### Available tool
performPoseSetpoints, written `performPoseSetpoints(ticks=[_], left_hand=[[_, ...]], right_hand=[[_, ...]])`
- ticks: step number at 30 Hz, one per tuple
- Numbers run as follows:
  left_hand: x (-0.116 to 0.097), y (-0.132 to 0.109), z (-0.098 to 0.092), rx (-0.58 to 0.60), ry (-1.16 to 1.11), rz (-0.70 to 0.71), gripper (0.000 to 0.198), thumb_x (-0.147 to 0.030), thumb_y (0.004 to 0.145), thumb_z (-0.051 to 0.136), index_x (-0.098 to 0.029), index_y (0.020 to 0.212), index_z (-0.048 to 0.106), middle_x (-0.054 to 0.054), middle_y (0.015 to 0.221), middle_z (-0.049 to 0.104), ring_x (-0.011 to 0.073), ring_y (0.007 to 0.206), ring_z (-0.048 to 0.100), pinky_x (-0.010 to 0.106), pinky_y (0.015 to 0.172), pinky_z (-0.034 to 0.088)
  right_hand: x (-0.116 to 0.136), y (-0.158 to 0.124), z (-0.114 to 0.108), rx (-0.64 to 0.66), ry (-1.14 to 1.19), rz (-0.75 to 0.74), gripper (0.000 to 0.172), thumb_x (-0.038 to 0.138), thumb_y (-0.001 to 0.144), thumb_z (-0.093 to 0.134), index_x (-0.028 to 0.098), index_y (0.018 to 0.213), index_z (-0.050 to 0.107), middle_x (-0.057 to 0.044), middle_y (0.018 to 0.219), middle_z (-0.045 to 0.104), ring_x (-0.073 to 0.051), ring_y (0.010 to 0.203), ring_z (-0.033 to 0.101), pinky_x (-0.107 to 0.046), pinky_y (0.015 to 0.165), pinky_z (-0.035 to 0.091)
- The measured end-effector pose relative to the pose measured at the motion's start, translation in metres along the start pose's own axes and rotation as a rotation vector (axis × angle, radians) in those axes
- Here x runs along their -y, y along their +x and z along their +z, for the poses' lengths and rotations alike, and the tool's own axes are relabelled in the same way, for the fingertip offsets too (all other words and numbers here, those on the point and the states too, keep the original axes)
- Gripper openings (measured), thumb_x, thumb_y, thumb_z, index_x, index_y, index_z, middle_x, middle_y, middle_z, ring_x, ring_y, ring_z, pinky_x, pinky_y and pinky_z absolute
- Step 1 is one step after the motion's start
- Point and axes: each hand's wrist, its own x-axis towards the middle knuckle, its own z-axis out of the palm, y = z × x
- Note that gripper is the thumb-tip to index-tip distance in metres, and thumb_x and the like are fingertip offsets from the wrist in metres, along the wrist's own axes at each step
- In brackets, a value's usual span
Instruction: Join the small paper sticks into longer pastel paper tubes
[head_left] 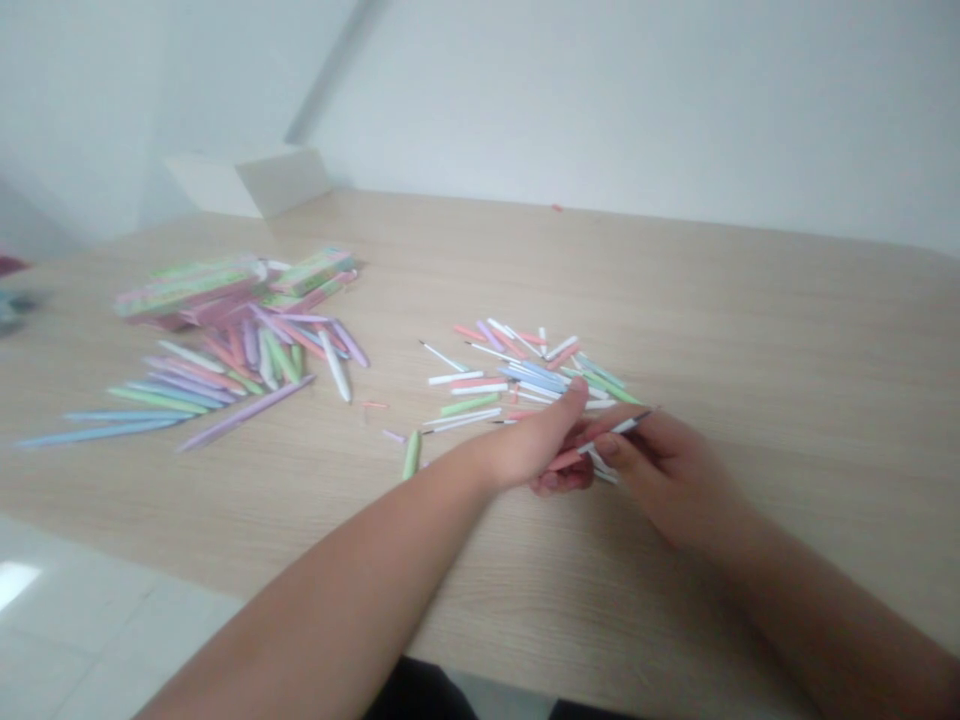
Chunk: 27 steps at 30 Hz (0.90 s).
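Head view: left grip (541,440), fingers closed round a coral tube (565,460); right grip (679,480), thumb and fingers together on a slim white stick (624,426) with dark tip, held at the tube's right. Blur leaves it unclear whether the stick sits inside the tube. Just beyond the left grip: loose coloured tubes and white sticks (469,389), scattered. Left of it: one green tube (412,455), near; pastel pens (247,385), farther; printed boxes (311,272), beyond those. Under all: wood-grain bench (787,350).
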Motion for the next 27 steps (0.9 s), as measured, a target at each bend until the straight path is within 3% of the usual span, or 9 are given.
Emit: performPoseSetpoints(ticks=[5, 8, 13, 19, 27], left_hand=[[-0.005, -0.001, -0.005, 0.069, -0.127, -0.078, 0.088, -0.089, 0.081, -0.001, -0.020, 0.097, 0.052, -0.001, 0.057, 0.046, 0.0084, 0.037, 0.025, 0.021, 0.035, 0.010], [-0.007, -0.001, -0.008, 0.111, -0.195, -0.129, 0.091, -0.089, 0.079, -0.004, -0.021, 0.101, 0.052, 0.001, 0.060, 0.050, 0.0088, 0.037, 0.027, 0.020, 0.035, 0.012], [-0.008, -0.002, -0.008, 0.091, -0.209, -0.205, 0.089, -0.091, 0.080, 0.003, -0.019, 0.095, 0.054, 0.004, 0.062, 0.054, 0.0078, 0.040, 0.026, 0.019, 0.037, 0.016], [-0.006, 0.002, -0.009, 0.048, -0.209, -0.247, 0.087, -0.089, 0.082, 0.006, -0.018, 0.097, 0.055, 0.006, 0.063, 0.057, 0.0078, 0.039, 0.029, 0.018, 0.036, 0.019], [-0.005, 0.001, -0.003, -0.003, -0.040, -0.180, 0.083, -0.088, 0.085, 0.011, -0.019, 0.106, 0.052, 0.002, 0.061, 0.058, 0.0070, 0.035, 0.029, 0.017, 0.034, 0.020]], right_hand=[[-0.006, 0.002, -0.002, -0.124, -0.005, 0.063, 0.024, 0.045, 0.095, 0.065, 0.023, 0.095, 0.074, -0.003, 0.082, 0.075, -0.019, 0.072, 0.069, -0.029, 0.063, 0.058], [-0.004, 0.004, 0.000, -0.149, 0.062, 0.116, 0.027, 0.049, 0.093, 0.066, 0.023, 0.089, 0.073, -0.002, 0.074, 0.073, -0.017, 0.064, 0.067, -0.027, 0.055, 0.056], [0.003, 0.010, 0.005, -0.161, 0.139, 0.140, 0.034, 0.052, 0.091, 0.068, 0.022, 0.076, 0.069, 0.000, 0.062, 0.064, -0.016, 0.057, 0.062, -0.028, 0.054, 0.056], [0.000, 0.010, 0.006, -0.242, 0.138, 0.142, 0.033, 0.050, 0.092, 0.067, 0.022, 0.075, 0.068, 0.000, 0.064, 0.063, -0.016, 0.057, 0.061, -0.027, 0.051, 0.053], [-0.007, 0.005, 0.000, 0.012, 0.207, 0.154, 0.032, 0.050, 0.097, 0.060, 0.022, 0.090, 0.074, -0.004, 0.075, 0.072, -0.019, 0.062, 0.066, -0.033, 0.058, 0.059]])
